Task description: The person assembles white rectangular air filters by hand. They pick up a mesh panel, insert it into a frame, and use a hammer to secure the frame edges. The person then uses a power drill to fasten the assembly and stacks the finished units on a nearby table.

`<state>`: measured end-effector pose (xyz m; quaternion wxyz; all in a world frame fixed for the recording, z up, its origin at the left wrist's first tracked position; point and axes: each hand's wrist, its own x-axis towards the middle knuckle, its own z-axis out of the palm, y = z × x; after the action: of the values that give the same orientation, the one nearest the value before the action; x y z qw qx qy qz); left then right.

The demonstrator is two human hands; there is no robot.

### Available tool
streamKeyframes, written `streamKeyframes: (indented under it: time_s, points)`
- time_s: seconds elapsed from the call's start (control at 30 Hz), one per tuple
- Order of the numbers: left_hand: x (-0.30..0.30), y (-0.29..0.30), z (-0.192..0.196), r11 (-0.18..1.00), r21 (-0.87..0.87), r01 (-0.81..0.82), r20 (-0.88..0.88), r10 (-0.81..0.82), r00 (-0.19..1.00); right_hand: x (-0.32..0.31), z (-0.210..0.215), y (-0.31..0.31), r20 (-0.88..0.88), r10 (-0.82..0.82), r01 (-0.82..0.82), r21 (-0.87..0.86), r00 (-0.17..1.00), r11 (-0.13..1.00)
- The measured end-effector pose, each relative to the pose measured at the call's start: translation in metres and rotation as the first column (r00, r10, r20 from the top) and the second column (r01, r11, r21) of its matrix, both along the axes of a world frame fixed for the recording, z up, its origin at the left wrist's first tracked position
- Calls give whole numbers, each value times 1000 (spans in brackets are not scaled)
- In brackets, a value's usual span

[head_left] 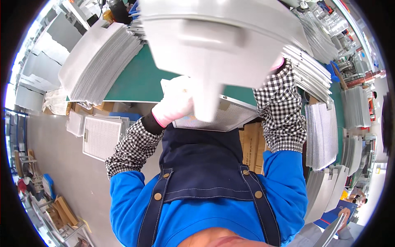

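My left hand [175, 101], in a pale pinkish-white glove, is closed at the table's front edge. What its fingers hold is hidden. Close by, a framed metal mesh filter panel [230, 115] leans between the green table edge and my dark apron. A large, blurred grey-white object [214, 53] with a raised block fills the upper middle and covers much of the work area; its kind cannot be made out. Only a bit of my right hand [277, 64], pink glove cuff included, shows at that object's right side, with the fingers hidden behind it.
Stacks of mesh panels stand on the green table [133, 78]: a tall left stack [103, 61] and a right stack [308, 70]. More panels [323, 136] stand beside my right arm. Cardboard boxes [252, 144] sit below the table. At lower right a co-worker's hand [343, 216] holds a panel.
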<state>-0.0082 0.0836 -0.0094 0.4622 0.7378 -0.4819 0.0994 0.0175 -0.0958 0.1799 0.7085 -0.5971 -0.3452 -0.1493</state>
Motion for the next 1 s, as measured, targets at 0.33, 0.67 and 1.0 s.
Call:
streamKeyframes:
  time_s: [0.33, 0.67, 1.0]
  points:
    - [-16, -3, 8, 939, 193, -285, 375, 197, 906, -6, -35, -6, 127, -106, 109, -17, 986, 994]
    - [17, 18, -23, 821, -136, -555, -253, 513, 821, 11, 17, -46, -46, -376, 378, 168, 926, 910]
    - [7, 50, -106, 725, 79, -684, -820, 437, 369, 43, 42, -130, 196, -549, 571, -80, 813, 817]
